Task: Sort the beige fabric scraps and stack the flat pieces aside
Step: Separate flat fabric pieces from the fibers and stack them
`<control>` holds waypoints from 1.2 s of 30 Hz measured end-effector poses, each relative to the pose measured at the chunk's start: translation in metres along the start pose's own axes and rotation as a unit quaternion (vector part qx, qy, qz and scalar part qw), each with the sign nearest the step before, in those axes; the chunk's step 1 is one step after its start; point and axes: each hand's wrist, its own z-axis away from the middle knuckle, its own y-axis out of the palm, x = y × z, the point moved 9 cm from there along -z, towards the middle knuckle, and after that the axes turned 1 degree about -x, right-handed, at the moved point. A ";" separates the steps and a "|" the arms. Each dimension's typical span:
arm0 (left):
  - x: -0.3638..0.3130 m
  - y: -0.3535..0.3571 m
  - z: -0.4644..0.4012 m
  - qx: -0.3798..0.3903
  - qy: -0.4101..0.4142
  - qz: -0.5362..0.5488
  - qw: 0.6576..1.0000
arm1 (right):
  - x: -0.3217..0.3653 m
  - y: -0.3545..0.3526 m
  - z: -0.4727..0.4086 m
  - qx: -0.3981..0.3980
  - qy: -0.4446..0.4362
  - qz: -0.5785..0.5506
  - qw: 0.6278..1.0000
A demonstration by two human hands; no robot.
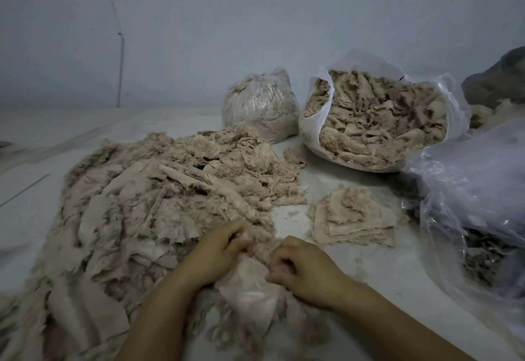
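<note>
A wide heap of frayed beige fabric scraps (159,196) covers the left and middle of the pale surface. At its near edge lies one beige scrap (250,292) with fringed borders. My left hand (218,250) grips the top of that scrap with curled fingers. My right hand (301,267) pinches its right side, a short gap from the left hand. To the right, apart from the heap, sits a small stack of flat beige pieces (355,218).
An open white plastic bag (315,130) full of beige scraps stands at the back right, with a smaller tied clear bag (261,105) to its left. A large translucent bag (477,190) crowds the right edge. A grey wall rises behind.
</note>
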 end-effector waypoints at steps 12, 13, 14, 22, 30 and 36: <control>-0.006 0.004 -0.002 -0.057 -0.025 0.158 0.985 | -0.020 -0.029 -0.002 -0.115 0.083 -0.444 0.885; -0.010 0.003 -0.002 -0.074 -0.022 0.199 0.977 | -0.018 -0.021 -0.001 -0.076 0.092 -0.427 0.896; -0.014 0.003 -0.001 -0.081 -0.017 0.241 0.967 | -0.015 -0.014 0.000 -0.048 0.092 -0.405 0.908; 0.020 -0.024 0.006 -0.304 -0.114 0.356 0.877 | -0.020 -0.023 0.001 -0.102 0.107 -0.524 0.839; -0.005 0.005 -0.004 -0.152 -0.059 0.390 0.906 | -0.006 -0.013 0.001 -0.041 0.108 -0.485 0.867; 0.015 -0.014 0.001 -0.235 -0.087 0.447 0.859 | -0.011 -0.025 0.001 -0.100 0.091 -0.494 0.859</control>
